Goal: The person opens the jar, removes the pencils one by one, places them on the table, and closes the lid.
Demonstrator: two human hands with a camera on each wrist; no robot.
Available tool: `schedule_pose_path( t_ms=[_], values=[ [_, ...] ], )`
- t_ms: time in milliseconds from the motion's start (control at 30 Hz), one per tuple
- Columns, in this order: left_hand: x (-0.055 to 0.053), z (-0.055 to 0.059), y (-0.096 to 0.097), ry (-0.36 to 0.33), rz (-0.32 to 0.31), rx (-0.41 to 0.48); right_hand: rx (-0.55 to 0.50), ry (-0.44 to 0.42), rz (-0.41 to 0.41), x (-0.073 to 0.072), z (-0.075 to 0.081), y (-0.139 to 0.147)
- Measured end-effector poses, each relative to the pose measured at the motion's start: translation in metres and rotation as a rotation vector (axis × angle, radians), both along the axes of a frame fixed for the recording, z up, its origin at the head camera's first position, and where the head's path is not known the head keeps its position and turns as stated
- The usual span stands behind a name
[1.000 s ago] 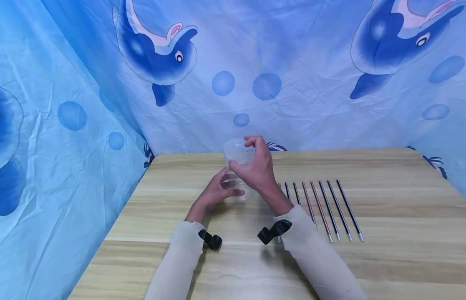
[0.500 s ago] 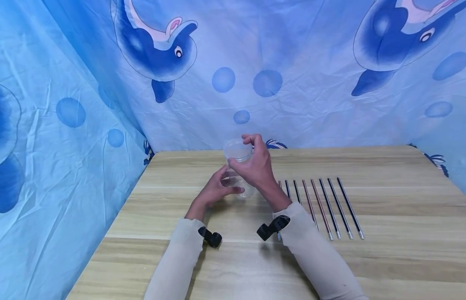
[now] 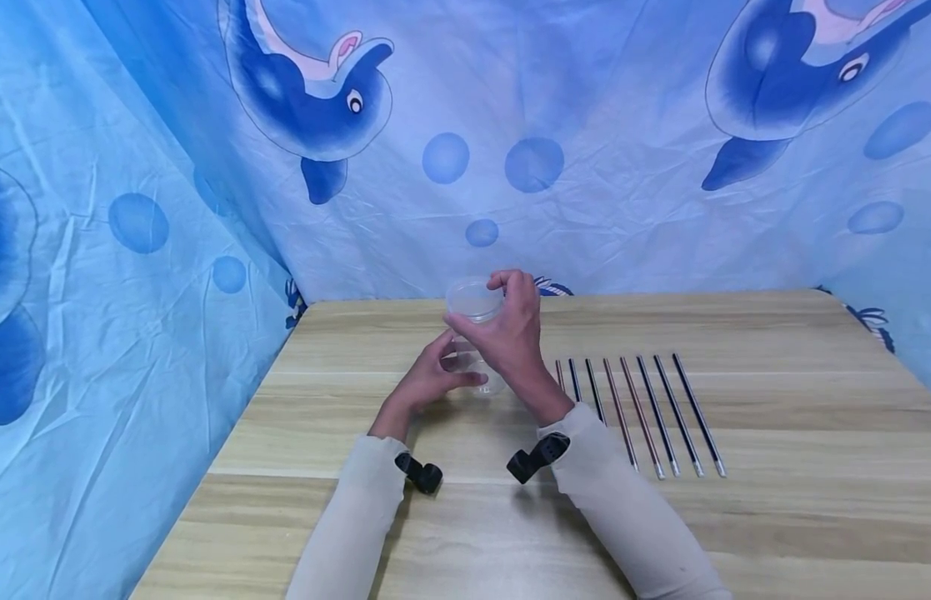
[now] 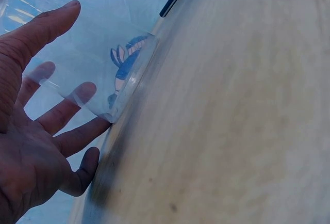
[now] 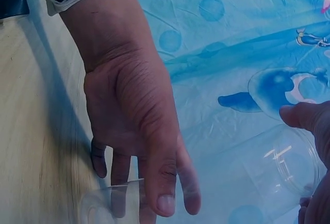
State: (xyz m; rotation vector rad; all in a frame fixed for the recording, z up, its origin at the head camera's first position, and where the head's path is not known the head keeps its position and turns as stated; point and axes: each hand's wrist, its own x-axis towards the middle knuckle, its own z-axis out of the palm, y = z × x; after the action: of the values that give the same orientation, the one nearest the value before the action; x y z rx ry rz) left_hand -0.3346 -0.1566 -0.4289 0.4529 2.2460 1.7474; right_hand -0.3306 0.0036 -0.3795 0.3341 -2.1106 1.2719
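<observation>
A clear plastic jar [image 3: 471,354] stands upright near the back middle of the table, its see-through wall hard to make out. My left hand [image 3: 427,383] holds the lower part from the left, thumb in front and fingers behind; in the left wrist view, the thumb and fingers spread around the jar's wall [image 4: 98,53]. At the top, my right hand [image 3: 510,329] grips the round upper end, its thumb on the near side and index finger curled over the far side. Whether a separate lid sits there, I cannot tell.
Several pencils [image 3: 658,417], dark and reddish-brown with pale ends, lie in a row right of the jar. The right forearm [image 3: 623,508] passes in front of some. A blue dolphin-print cloth [image 3: 585,242] hangs behind the wooden table [image 3: 465,533].
The right hand has turned slightly at the jar's top, its thumb shifting left and its wrist moving a little left. The left hand stays on the lower part.
</observation>
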Motion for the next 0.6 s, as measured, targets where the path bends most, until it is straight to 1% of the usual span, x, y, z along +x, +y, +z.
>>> schedule_pose_path(
  t_ms=[67,267,367,433,500,600],
  values=[
    [0.001,0.002,0.000,0.004,-0.002,0.002,0.005,0.004,-0.019,0.000,-0.001,-0.002],
    [0.000,0.000,-0.001,0.007,-0.004,0.004,-0.003,-0.008,-0.044,0.000,-0.001,-0.004],
    [-0.008,-0.013,-0.003,0.027,0.009,0.000,-0.011,-0.018,-0.040,-0.001,-0.002,-0.003],
    [-0.013,-0.021,-0.004,0.035,0.022,-0.005,-0.022,-0.037,0.002,-0.002,-0.002,-0.002],
    [-0.019,-0.030,-0.005,0.042,0.023,-0.003,-0.059,-0.080,0.085,-0.003,-0.001,0.001],
    [-0.019,-0.029,-0.005,0.036,0.013,0.007,-0.155,-0.160,0.252,-0.004,0.001,0.006]
  ],
)
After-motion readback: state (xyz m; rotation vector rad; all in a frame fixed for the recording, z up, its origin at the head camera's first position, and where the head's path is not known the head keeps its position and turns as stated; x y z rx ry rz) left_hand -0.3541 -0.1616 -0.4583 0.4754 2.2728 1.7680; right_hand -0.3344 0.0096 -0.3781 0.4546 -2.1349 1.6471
